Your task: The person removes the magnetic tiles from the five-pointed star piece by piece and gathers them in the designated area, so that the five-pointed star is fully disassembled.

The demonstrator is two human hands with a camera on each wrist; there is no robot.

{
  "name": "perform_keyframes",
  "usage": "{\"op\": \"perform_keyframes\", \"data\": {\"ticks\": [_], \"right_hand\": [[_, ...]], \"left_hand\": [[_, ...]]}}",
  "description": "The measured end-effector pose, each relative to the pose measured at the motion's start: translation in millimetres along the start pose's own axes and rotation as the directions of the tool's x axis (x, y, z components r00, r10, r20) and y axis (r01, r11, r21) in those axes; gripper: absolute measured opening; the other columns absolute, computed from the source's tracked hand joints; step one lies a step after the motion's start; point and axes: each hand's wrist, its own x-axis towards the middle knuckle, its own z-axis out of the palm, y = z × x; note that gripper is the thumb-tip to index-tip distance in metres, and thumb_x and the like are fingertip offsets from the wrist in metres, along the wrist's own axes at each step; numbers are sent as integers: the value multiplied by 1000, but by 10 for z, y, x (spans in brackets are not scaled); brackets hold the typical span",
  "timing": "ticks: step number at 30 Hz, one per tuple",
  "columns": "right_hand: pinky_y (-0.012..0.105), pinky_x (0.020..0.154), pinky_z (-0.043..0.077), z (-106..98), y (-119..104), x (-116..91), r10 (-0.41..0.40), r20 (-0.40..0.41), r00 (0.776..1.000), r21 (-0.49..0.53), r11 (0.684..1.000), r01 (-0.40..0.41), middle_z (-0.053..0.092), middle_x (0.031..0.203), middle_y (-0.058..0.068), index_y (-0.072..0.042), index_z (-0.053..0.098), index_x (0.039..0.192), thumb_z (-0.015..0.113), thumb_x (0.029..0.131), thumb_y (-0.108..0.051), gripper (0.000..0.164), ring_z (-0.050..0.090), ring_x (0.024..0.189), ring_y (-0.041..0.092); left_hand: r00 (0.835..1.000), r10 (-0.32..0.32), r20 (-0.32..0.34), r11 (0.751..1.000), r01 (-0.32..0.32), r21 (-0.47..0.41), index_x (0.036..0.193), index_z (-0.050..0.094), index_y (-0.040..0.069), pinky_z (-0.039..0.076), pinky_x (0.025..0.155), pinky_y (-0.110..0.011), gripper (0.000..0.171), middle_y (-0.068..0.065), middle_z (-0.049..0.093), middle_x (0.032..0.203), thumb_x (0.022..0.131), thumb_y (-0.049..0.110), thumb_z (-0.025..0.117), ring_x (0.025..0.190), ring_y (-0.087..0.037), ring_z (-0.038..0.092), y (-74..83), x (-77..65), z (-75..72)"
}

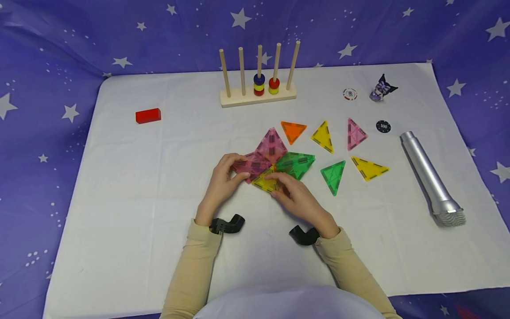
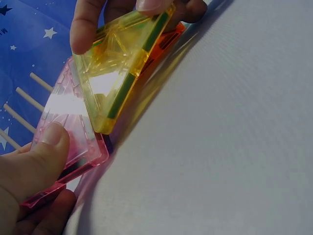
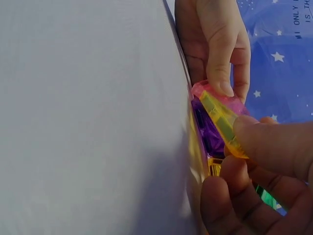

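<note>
My left hand (image 1: 220, 184) grips a translucent pink magnetic tile (image 1: 251, 166), its thumb lying on the tile's face in the left wrist view. Between thumb and fingers, my right hand (image 1: 296, 198) pinches a yellow triangular magnetic tile (image 2: 115, 73), tilted against the pink one. Beyond them, another pink tile group (image 1: 272, 145) and a green one (image 1: 296, 164) fan out around the same middle point. Under the yellow tile, a purple-looking tile (image 3: 209, 129) shows in the right wrist view, and an orange piece (image 2: 164, 46) in the left wrist view. Overlap hides how the tiles join.
Loose triangles, including orange (image 1: 293, 131), yellow (image 1: 323, 136), pink (image 1: 356, 134) and green (image 1: 334, 176), lie to the right. Farther right are a silver microphone (image 1: 432, 177), chips (image 1: 383, 126) and a figurine (image 1: 381, 89). A peg stand (image 1: 259, 98) and red block (image 1: 148, 116) stand behind.
</note>
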Motion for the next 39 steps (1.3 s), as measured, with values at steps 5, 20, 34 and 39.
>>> {"op": "perform_keyframes", "data": {"ticks": [5,20,34,39], "right_hand": [[29,65,39,-17,-7,-6,-39,1,999,87,995,38,50,84,1,-9,52,119,62,85,-2,36,44,71,13],[22,68,42,-651,-212,-334,114,-189,975,166,983,-83,53,93,16,9,47,119,57,81,13,39,50,75,18],[27,53,38,-786,252,-395,279,56,959,-25,960,-278,50,84,7,-9,48,121,53,89,-7,33,43,62,18],[28,56,39,-751,251,-333,317,51,947,-56,948,-314,50,82,7,-9,44,123,56,88,-9,37,44,65,19]], "left_hand": [[1000,-17,-23,1000,17,8,110,58,8,38,74,-34,34,-9,53,113,79,12,70,89,-19,48,3,-1,-37],[999,-54,-1,999,54,0,111,58,8,41,75,-34,34,-8,52,111,79,12,70,92,-19,49,-28,-17,-141],[998,-65,6,998,65,-25,111,58,7,42,75,-36,34,-8,52,111,80,12,70,92,-20,49,-45,-13,-166],[997,-72,6,996,73,-43,111,59,8,42,76,-37,34,-9,52,111,80,13,70,93,-21,49,-45,-18,-175]]}}
